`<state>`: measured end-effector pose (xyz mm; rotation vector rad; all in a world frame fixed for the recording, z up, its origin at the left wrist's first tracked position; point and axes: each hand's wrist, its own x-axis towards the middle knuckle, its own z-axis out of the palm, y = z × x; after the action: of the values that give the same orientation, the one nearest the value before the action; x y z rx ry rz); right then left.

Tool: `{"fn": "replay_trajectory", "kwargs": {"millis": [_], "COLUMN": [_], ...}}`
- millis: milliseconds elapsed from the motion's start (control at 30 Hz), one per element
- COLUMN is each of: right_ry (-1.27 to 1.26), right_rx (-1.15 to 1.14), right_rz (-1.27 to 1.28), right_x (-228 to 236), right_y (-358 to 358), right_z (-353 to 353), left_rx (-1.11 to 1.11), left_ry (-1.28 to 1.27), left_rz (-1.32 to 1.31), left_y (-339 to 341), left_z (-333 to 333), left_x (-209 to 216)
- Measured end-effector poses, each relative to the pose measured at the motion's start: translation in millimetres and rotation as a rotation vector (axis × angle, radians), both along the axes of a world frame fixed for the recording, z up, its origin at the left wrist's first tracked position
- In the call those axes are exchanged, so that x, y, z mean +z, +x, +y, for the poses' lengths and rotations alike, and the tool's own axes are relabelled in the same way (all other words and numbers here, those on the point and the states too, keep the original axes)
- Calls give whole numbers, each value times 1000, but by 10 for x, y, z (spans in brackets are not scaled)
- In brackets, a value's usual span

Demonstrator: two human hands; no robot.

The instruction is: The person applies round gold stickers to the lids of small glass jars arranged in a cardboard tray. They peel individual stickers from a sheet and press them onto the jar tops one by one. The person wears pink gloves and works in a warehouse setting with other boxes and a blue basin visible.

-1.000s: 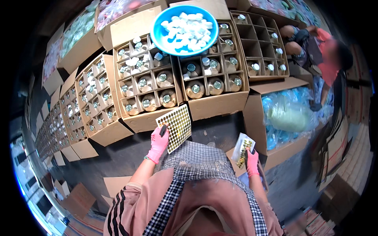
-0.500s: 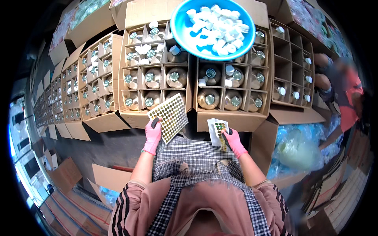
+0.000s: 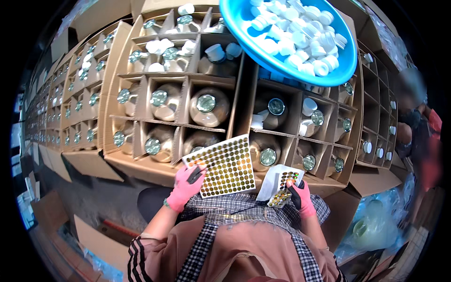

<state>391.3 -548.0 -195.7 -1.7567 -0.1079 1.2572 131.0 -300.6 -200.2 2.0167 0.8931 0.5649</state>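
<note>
Sticker sheet [image 3: 224, 166] of round gold labels is being gripped at its lower left edge by the left hand [image 3: 187, 186], just below the jars [image 3: 206, 104] in cardboard boxes [image 3: 141, 165]. Right hand [image 3: 300, 197] is grasping a smaller sheet [image 3: 281, 181]; a blue basin [image 3: 300, 42] of white caps is resting above.

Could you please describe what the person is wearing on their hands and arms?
Both the left hand and the right hand wear pink gloves with black patches. The forearms are bare; the upper sleeves are dusty pink, with black-and-white stripes on the left.
</note>
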Motion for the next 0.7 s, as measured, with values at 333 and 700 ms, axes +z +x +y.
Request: {"fn": "replay_trajectory", "kwargs": {"millis": [333,700], "right_ry": [185,288], "right_rx": [-132,-139], "right_rz": [27,-43], "right_x": [137,590], "right_y": [-57,-319], "right_z": [85,173], "left_rx": [356,452], "left_ry": [5,440], "left_rz": [-363,-19], "left_y": [31,-220], "left_z": [472,301], "left_x": [-64,286]}}
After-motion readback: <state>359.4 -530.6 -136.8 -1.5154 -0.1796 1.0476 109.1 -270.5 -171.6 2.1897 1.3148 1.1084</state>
